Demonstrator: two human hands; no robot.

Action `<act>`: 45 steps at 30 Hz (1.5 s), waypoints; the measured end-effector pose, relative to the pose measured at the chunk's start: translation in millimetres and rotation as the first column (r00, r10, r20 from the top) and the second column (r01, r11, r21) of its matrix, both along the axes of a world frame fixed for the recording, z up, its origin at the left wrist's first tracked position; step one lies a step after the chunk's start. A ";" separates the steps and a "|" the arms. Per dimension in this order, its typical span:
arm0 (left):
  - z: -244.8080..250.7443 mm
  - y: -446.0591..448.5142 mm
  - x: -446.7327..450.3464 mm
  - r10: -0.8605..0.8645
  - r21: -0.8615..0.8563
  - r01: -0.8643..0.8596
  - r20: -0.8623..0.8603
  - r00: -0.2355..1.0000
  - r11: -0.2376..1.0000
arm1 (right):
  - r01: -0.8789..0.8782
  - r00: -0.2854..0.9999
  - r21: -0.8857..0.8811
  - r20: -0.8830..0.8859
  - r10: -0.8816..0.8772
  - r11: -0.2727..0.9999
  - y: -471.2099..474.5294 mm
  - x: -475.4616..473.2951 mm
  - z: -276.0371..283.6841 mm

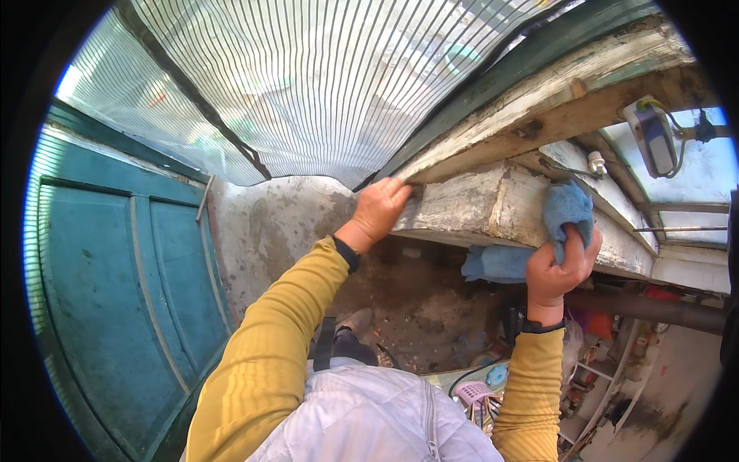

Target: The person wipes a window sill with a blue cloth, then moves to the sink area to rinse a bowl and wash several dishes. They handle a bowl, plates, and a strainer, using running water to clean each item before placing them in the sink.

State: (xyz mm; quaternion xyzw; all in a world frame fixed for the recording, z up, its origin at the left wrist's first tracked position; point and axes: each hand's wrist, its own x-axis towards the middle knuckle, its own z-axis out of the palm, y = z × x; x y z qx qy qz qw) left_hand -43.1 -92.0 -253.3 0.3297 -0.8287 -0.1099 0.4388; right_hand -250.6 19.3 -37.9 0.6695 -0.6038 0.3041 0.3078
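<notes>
My right hand (pixel 563 263) grips a blue cloth (pixel 567 208) and presses it to the face of a weathered white-painted wooden beam (pixel 467 205). More blue fabric (pixel 499 264) hangs below the beam to the left of that hand; whether it belongs to the same cloth I cannot tell. My left hand (pixel 378 211) holds the near-left end of the wooden frame, fingers curled over its edge. The paint on the beam is worn and chipped. Both hands are raised in front of me, well above the floor.
A striped translucent curtain (pixel 312 98) hangs ahead. On the left stands a teal panelled door (pixel 98 277). A switch box with wires (pixel 652 138) and a small white socket (pixel 596 162) sit at upper right. Below right are a pink basket (pixel 473 392) and cluttered shelves (pixel 594 369).
</notes>
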 end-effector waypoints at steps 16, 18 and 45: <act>47.0 36.6 16.9 -0.004 0.320 0.095 -0.273 0.962 0.943 | -0.008 1.000 -0.011 0.015 0.008 1.000 -1.7 2.5 2.9; 44.3 35.4 27.1 0.049 0.289 0.028 -0.255 0.966 0.957 | -0.006 1.000 -0.023 -0.006 0.006 1.000 -2.9 2.4 3.8; 183.9 -19.3 -14.0 -0.061 -0.297 -0.043 -0.332 0.941 0.954 | 0.017 0.997 -0.005 0.079 -0.017 1.000 1.1 4.9 11.7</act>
